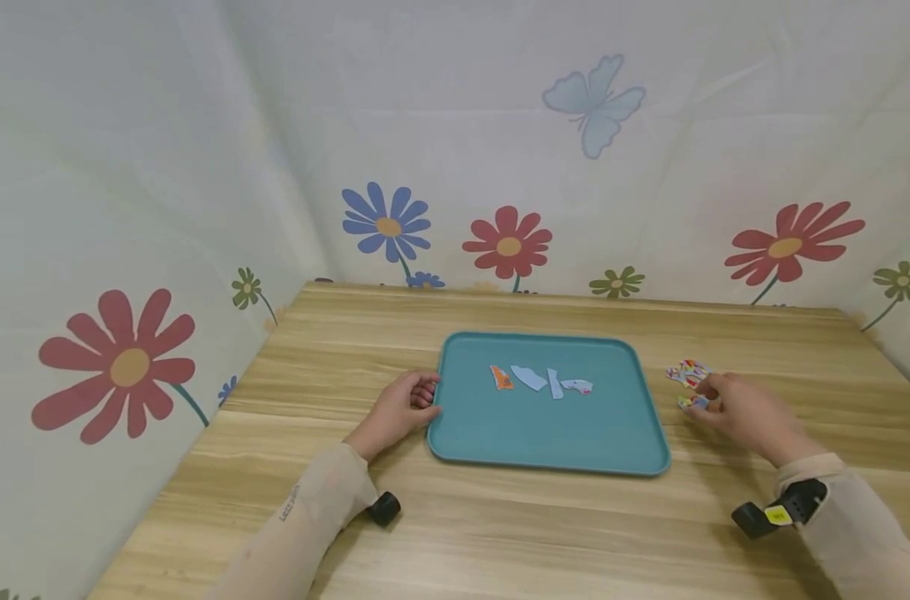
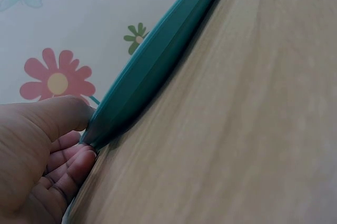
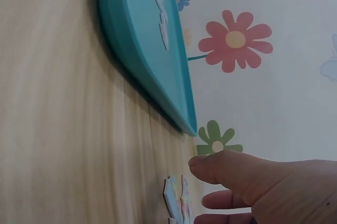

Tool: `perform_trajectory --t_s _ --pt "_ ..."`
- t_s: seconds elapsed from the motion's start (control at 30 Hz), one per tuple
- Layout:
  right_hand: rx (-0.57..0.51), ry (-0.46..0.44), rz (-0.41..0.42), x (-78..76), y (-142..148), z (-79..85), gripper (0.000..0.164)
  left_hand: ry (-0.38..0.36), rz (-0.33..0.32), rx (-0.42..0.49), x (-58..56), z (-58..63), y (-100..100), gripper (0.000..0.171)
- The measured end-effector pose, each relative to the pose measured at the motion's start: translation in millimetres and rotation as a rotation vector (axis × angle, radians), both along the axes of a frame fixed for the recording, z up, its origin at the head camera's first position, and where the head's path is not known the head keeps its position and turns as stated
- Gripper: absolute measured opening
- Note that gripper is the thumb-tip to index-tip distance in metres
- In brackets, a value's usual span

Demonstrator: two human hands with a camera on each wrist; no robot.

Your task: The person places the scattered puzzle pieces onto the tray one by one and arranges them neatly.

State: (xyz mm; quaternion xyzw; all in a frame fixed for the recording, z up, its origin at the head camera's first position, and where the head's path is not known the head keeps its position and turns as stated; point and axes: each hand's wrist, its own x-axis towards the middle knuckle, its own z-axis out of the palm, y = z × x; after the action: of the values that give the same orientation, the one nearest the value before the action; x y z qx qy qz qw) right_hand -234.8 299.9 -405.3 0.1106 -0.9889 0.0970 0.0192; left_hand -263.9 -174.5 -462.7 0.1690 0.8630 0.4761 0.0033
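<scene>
A teal tray (image 1: pixel 545 437) lies on the wooden table, and several flat, irregular cut-out pieces (image 1: pixel 528 377) sit in a row on it. One of these is orange and the others are mostly pale. My left hand (image 2: pixel 37 155) pinches the tray's left rim, thumb on top and fingertips at the edge. To the right of the tray, my right hand (image 1: pixel 751 415) hovers by more colourful flat pieces (image 1: pixel 687 372), with its thumb and fingers apart. Pieces also stand out near the fingers (image 3: pixel 213 199) in the right wrist view. Some of them are partly hidden by the hand.
Behind the wooden table (image 1: pixel 500 533) hangs a pale cloth (image 1: pixel 455 108) printed with flowers and a butterfly. Each wrist carries a black camera (image 1: pixel 383 508) on its strap.
</scene>
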Motion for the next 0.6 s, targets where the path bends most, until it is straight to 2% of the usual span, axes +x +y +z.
perform_trajectory --t_s 0.6 --pt "-0.020 -0.026 -0.018 -4.9 4.3 -8.8 0.044 -0.012 -0.004 -0.002 0.3 1.2 0.0 0.047"
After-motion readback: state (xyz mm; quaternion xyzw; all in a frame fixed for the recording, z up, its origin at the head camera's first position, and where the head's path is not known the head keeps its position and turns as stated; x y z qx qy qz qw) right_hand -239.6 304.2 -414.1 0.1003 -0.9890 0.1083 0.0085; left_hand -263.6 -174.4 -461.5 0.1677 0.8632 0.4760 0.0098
